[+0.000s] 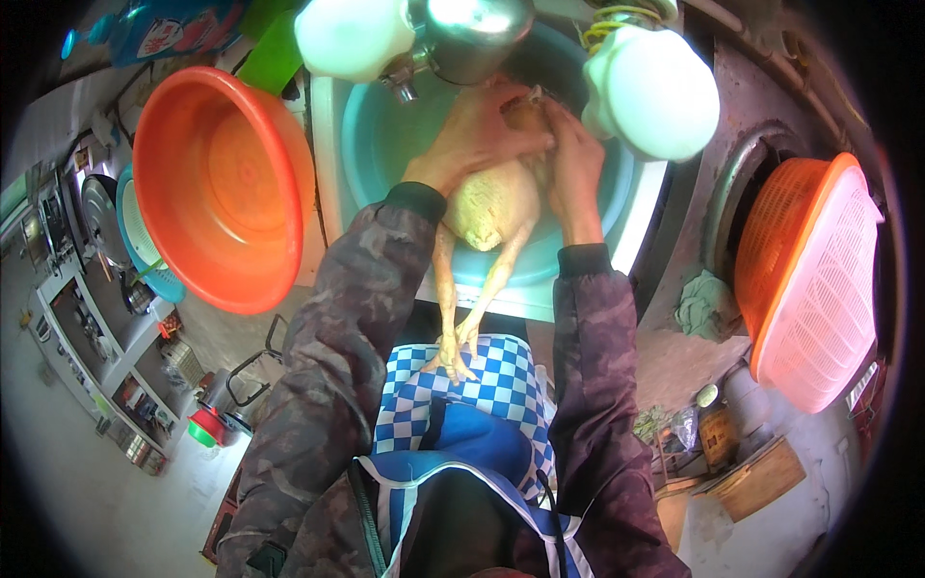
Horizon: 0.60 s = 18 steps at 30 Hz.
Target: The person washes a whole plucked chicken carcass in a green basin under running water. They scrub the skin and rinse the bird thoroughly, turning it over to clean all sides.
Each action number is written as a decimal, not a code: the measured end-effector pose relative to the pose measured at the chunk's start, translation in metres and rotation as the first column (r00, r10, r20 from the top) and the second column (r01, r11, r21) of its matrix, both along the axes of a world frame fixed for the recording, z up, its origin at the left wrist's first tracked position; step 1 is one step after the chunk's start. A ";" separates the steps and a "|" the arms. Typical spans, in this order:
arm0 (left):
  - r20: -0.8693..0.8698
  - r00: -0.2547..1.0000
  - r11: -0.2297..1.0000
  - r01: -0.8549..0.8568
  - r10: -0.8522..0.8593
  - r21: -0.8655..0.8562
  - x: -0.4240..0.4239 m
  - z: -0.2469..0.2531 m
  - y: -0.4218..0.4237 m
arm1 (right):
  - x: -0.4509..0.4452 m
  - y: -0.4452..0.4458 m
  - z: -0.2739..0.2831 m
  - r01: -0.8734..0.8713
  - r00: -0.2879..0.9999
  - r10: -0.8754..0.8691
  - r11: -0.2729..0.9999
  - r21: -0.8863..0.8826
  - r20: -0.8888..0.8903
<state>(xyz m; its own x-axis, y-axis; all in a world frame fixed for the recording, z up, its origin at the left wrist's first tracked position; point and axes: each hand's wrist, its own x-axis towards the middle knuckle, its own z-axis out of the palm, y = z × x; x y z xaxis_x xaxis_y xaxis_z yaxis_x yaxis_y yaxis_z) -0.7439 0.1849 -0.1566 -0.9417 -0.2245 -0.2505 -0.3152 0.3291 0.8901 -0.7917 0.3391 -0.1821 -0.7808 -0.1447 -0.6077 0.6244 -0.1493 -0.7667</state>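
A plucked whole chicken lies over a teal plastic basin, its feet hanging towards me over a blue-and-white checked apron. My left hand reaches across the bird's far end and grips it. On the other side, my right hand pinches the same end, with its fingertips close to the left thumb. Between the hands, the part being held is partly hidden by fingers. The basin sits in a white sink, below a metal faucet body.
White lobed knobs flank the faucet, near my hands. An orange plastic basin stands at left. At right are an orange basket, a pink basket and a crumpled green cloth. Shelves line the far left.
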 end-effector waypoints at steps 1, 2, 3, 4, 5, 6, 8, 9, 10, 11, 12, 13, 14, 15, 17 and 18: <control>-0.003 1.000 0.999 -0.031 0.031 0.008 0.000 0.004 0.000 | -0.001 0.000 0.000 -0.029 0.999 0.030 0.999 -0.027 0.034; -0.007 0.998 0.998 -0.060 0.060 0.019 -0.001 0.006 0.002 | -0.004 0.000 0.001 -0.055 0.996 0.059 0.997 -0.054 0.066; -0.027 0.993 0.993 -0.112 0.113 0.035 0.000 0.008 0.003 | -0.006 0.001 0.003 -0.080 0.992 0.088 0.994 -0.080 0.096; -0.046 0.985 0.985 -0.162 0.165 0.052 0.001 0.010 0.003 | -0.007 0.001 0.004 -0.085 0.990 0.094 0.993 -0.080 0.107; -0.062 0.977 0.977 -0.201 0.205 0.067 0.005 -0.009 -0.005 | -0.008 -0.011 0.013 -0.102 0.987 0.113 0.990 -0.096 0.118; -0.079 0.968 0.969 -0.230 0.237 0.087 0.005 -0.019 -0.011 | -0.008 -0.016 0.019 -0.109 0.984 0.122 0.988 -0.107 0.129; -0.046 0.968 0.959 -0.251 0.247 -0.131 0.006 -0.026 -0.016 | -0.009 -0.016 0.009 -0.206 0.976 0.207 0.978 -0.032 0.073; -0.009 0.958 0.958 -0.286 0.287 0.033 0.002 -0.026 -0.014 | -0.008 -0.014 -0.005 -0.243 0.970 0.244 0.970 -0.019 0.027; 0.035 0.947 0.927 -0.320 0.320 0.193 -0.002 -0.026 -0.011 | -0.008 -0.011 -0.019 -0.280 0.960 0.280 0.960 -0.004 -0.018; 0.089 0.932 0.870 -0.361 0.352 0.337 -0.001 -0.028 -0.013 | -0.009 -0.013 -0.020 -0.362 0.921 0.377 0.922 0.139 -0.098; 0.200 0.924 0.797 -0.382 0.326 0.468 0.000 -0.031 -0.017 | -0.010 -0.015 -0.020 -0.422 0.864 0.477 0.861 0.285 -0.163; 0.305 0.910 0.702 -0.411 0.281 0.582 0.003 -0.033 -0.023 | -0.010 -0.017 -0.020 -0.456 0.790 0.577 0.780 0.429 -0.209; 0.340 0.908 0.665 -0.413 0.245 0.622 0.005 -0.033 -0.026 | -0.012 -0.019 -0.017 -0.481 0.782 0.598 0.758 0.440 -0.176; 0.375 0.904 0.628 -0.416 0.207 0.657 0.006 -0.033 -0.029 | -0.014 -0.021 -0.015 -0.507 0.772 0.619 0.735 0.450 -0.143; 0.328 0.928 0.705 -0.351 0.176 0.616 0.009 -0.032 -0.029 | -0.017 -0.023 -0.021 -0.565 0.733 0.670 0.695 0.444 -0.117; 0.334 0.928 0.671 -0.352 0.163 0.652 0.007 -0.027 -0.028 | -0.022 -0.018 -0.034 -0.596 0.705 0.699 0.675 0.435 -0.119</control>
